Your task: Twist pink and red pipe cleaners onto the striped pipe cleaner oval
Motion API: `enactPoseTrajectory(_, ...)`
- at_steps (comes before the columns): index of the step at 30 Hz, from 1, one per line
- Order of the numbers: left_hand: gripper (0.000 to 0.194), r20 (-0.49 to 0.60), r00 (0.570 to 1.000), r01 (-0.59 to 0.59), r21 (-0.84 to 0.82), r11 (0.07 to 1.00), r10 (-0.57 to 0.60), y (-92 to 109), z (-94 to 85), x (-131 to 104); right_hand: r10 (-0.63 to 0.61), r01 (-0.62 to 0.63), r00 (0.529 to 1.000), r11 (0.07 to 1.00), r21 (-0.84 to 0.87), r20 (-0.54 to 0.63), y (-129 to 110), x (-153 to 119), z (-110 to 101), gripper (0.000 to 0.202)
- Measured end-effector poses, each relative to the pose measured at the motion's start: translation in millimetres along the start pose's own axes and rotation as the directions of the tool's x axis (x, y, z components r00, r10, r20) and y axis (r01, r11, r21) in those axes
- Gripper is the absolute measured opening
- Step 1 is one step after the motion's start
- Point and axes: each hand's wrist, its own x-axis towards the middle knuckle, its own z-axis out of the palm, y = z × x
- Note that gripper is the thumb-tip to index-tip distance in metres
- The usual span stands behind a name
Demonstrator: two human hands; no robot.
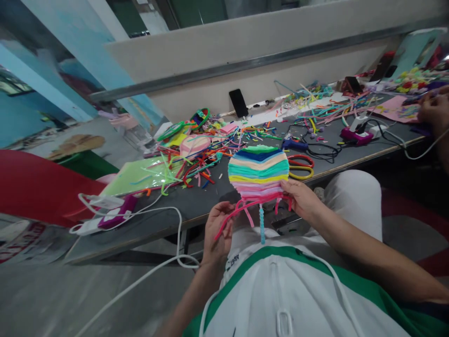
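Note:
A striped piece made of rows of fuzzy pipe cleaners (258, 167), in green, blue, cream, teal, yellow, lilac and pink, is held up over my lap. My right hand (300, 198) pinches its lower right edge. At its lower left, the curled fingers of my left hand (218, 231) hold a bright pink pipe cleaner (238, 209), which runs along the bottom edge and slants down across the fingers. Short pink ends dangle from the lower edge. A twisted light blue strand (262, 224) hangs below the middle.
Pipe-cleaner scraps cover much of the dark table (196, 201). Scissors with red and yellow handles (300, 167) lie right of the piece, near a blue glue gun (293, 144). A phone (238, 103) leans at the back. White cables trail at left. Another person's hand (433, 107) is far right.

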Motion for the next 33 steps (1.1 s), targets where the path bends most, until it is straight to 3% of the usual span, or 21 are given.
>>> enactPoseTrajectory(3,0.025,0.053,0.985,-0.17,0.138,0.976,0.164,17,-1.5,-3,0.01,-0.01,1.0,1.0,-0.006,0.006,4,-2,1,0.019)
enactPoseTrajectory(5,0.026,0.187,0.945,-0.315,0.314,0.896,0.267,27,2.2,-5,0.024,-0.024,1.0,1.0,-0.014,-0.005,7,-3,2,0.02)
enactPoseTrajectory(9,0.022,0.511,0.819,-0.569,0.664,0.485,0.261,43,12.8,-6,0.05,-0.052,0.998,0.998,-0.038,-0.032,12,-5,4,0.024)
enactPoseTrajectory(13,0.025,0.684,0.696,-0.71,0.702,0.066,0.217,47,26.5,-5,0.076,-0.079,0.996,0.995,-0.067,-0.035,19,-7,5,0.028)
enactPoseTrajectory(15,0.029,0.731,0.67,-0.724,0.682,-0.1,0.131,43,33.0,-4,0.07,-0.072,0.997,0.995,-0.073,-0.026,23,-7,6,0.028)
enactPoseTrajectory(17,0.027,0.747,0.662,-0.727,0.659,-0.194,0.061,36,37.5,-1,0.06,-0.062,0.998,0.995,-0.075,-0.025,28,-6,5,0.029)
enactPoseTrajectory(20,0.02,0.753,0.656,-0.725,0.648,-0.234,0.05,25,40.3,4,0.054,-0.057,0.998,0.995,-0.083,-0.034,36,-2,2,0.03)
enactPoseTrajectory(25,0.014,0.752,0.657,-0.736,0.654,-0.175,0.048,19,42.5,7,0.063,-0.071,0.996,0.991,-0.117,-0.067,41,2,-1,0.03)
enactPoseTrajectory(33,0.016,0.771,0.637,-0.754,0.627,-0.196,0.013,14,46.4,8,0.144,-0.159,0.985,0.968,-0.192,-0.094,38,6,-4,0.024)
